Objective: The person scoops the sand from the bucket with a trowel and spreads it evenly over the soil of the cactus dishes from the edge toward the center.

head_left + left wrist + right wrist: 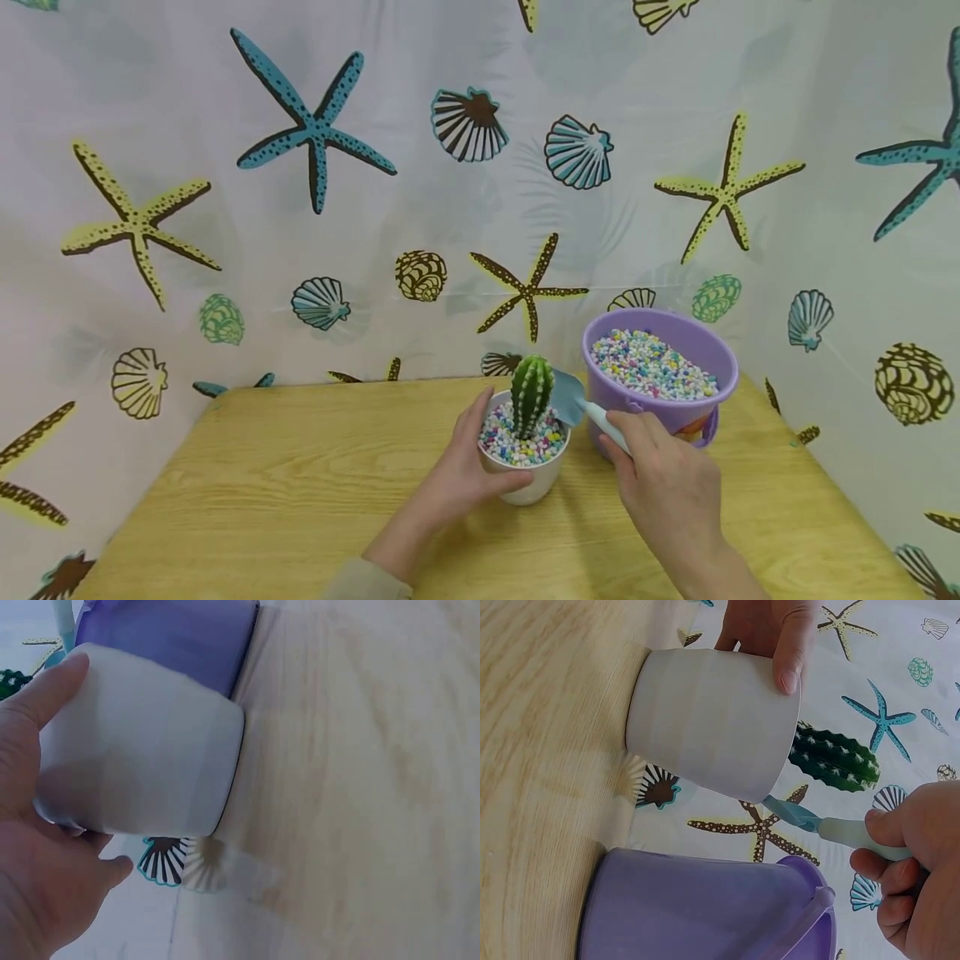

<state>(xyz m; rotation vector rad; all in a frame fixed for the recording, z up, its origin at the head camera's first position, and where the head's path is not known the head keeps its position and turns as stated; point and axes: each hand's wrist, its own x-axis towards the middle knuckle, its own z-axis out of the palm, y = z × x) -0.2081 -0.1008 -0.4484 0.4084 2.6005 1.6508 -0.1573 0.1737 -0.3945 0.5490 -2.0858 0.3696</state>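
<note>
A white pot point(529, 487) stands on the table, holding a green cactus point(532, 397) set among multicoloured pebbles point(510, 444). My left hand point(474, 468) grips the pot from its left side, thumb across the front of the rim; the left wrist view shows the same pot point(150, 742) from low down. With my right hand point(670, 477) I hold a small blue shovel point(609, 427) by its pale handle point(855, 834). The shovel's blade point(567, 400) is tilted at the pot's right rim, beside the cactus. Its tip is partly hidden by the pot in the right wrist view.
Behind and to the right of the pot stands a purple bucket point(652, 402) filled with similar pebbles point(648, 364), its handle point(707, 427) hanging down. The wooden table point(300, 483) meets a curtain point(390, 217) printed with starfish and shells at the back and sides.
</note>
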